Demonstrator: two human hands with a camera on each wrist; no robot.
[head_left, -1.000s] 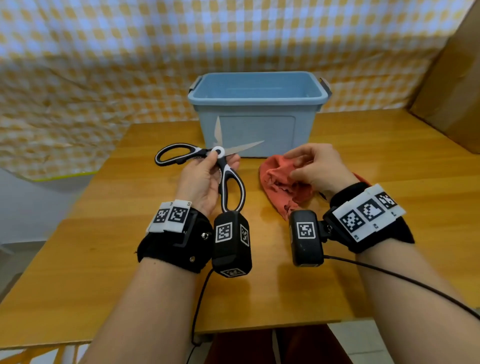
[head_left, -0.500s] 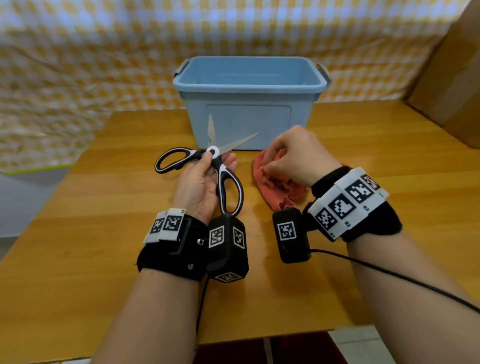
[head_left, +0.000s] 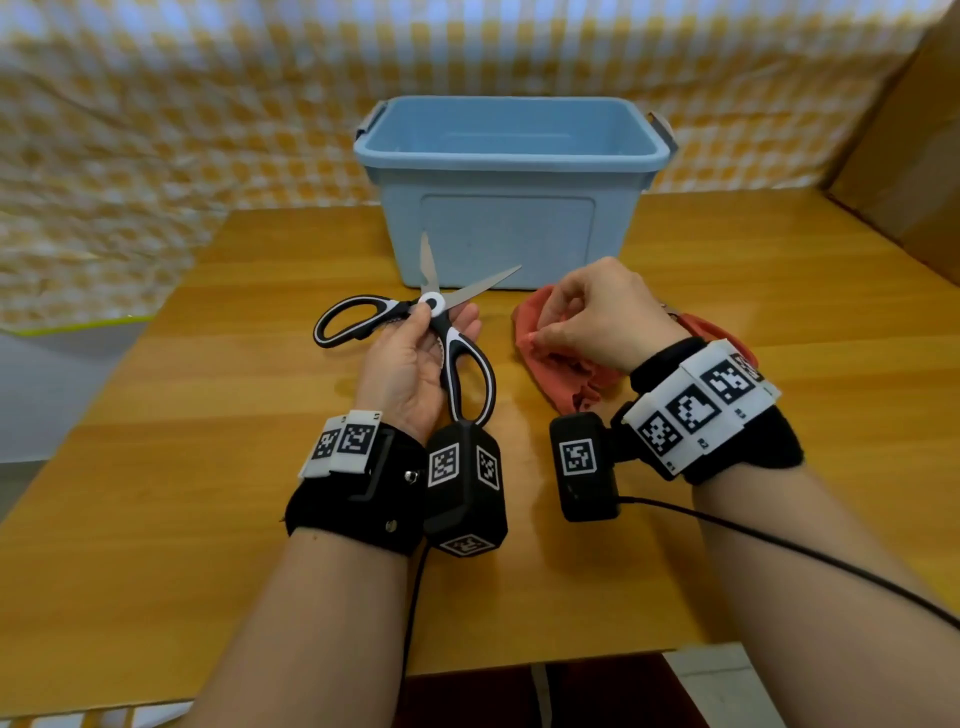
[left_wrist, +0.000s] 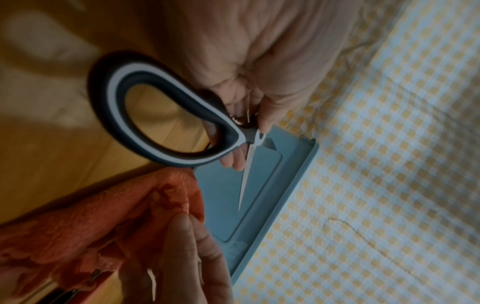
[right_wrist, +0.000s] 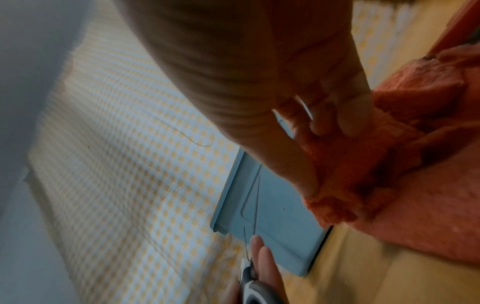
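Above worktop (head_left: 208, 467), left hand (head_left: 410, 364): my fingers (head_left: 466, 321) grip scissors (head_left: 451, 340), blades apart
right hand (head_left: 597, 317): my fingers pinch red cloth (head_left: 566, 374)

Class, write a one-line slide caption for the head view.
Left hand holds open scissors while right hand pinches orange cloth near a blue bin.

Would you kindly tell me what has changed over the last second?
The right hand has raised its wrist and curled its fingers tighter, pinching the red cloth. The left hand still holds the open scissors; the blue bin stays put.
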